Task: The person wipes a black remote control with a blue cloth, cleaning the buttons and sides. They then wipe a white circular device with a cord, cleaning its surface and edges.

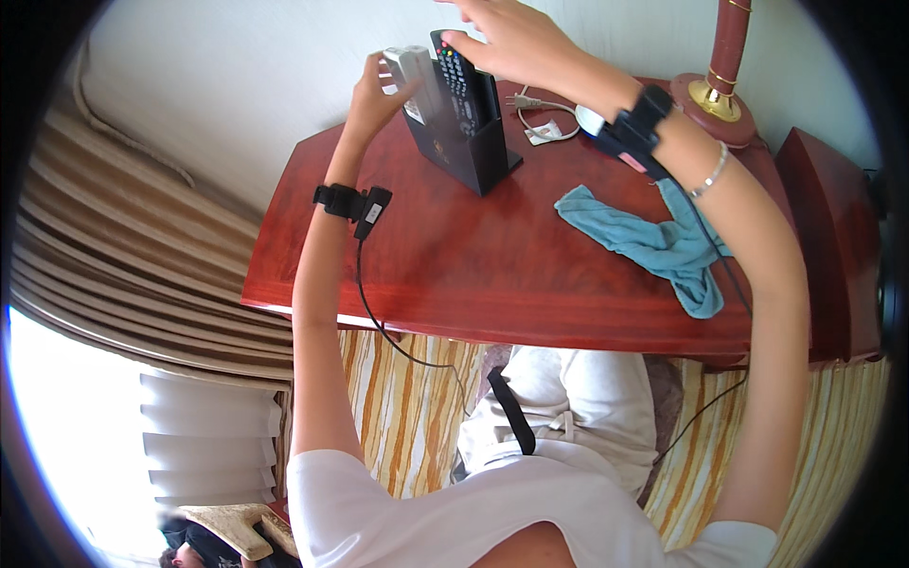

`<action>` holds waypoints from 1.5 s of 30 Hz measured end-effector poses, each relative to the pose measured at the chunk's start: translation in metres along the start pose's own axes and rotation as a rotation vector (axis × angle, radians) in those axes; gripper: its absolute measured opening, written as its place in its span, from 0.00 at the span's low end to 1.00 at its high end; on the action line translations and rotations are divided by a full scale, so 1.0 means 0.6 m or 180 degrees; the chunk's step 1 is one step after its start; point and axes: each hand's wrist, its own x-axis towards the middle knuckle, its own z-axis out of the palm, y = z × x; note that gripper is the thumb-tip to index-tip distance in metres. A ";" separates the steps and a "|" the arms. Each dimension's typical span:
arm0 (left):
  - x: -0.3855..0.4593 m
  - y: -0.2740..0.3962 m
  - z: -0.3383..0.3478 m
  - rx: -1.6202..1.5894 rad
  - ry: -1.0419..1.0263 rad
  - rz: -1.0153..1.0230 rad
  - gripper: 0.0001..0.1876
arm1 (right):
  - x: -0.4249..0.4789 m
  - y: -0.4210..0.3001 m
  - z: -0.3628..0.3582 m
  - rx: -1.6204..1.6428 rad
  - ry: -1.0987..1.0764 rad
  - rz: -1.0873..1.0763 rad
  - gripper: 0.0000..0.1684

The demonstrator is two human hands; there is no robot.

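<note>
A black holder box (454, 160) with a small gold emblem stands on the desk near the wall. My left hand (376, 99) grips a pale remote control (415, 78) between thumb and fingers, at the box's left side. This remote is blurred, and its lower end is at or inside the box. In the box, a black remote control (456, 82) with coloured buttons leans upright. My right hand (522, 42) is above it, fingers apart, with the thumb over its top end; whether the thumb touches is unclear. Some right fingertips are cut off by the top edge.
On the reddish wooden desk (426, 270) lie a crumpled blue cloth (653, 241), a white plug with cord (529, 101) and a small packet (544, 133). A lamp base (714, 106) stands back right. Cables trail from both wrist straps. A person (195, 547) is at lower left.
</note>
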 end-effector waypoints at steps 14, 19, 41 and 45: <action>-0.015 -0.027 0.039 -0.0676 -0.0130 -0.0855 0.29 | 0.017 0.013 0.024 0.0313 0.0081 0.0154 0.24; -0.017 -0.023 0.042 -0.0864 -0.0098 -0.0769 0.26 | 0.004 0.021 0.019 0.0125 0.0042 0.0199 0.22; -0.114 0.151 0.067 -0.1231 0.0459 -0.0374 0.28 | -0.061 0.012 -0.016 0.0335 0.0070 0.0009 0.21; -0.108 0.147 0.070 -0.0524 0.0446 -0.0521 0.29 | -0.067 -0.007 -0.016 0.0484 -0.0049 0.0005 0.20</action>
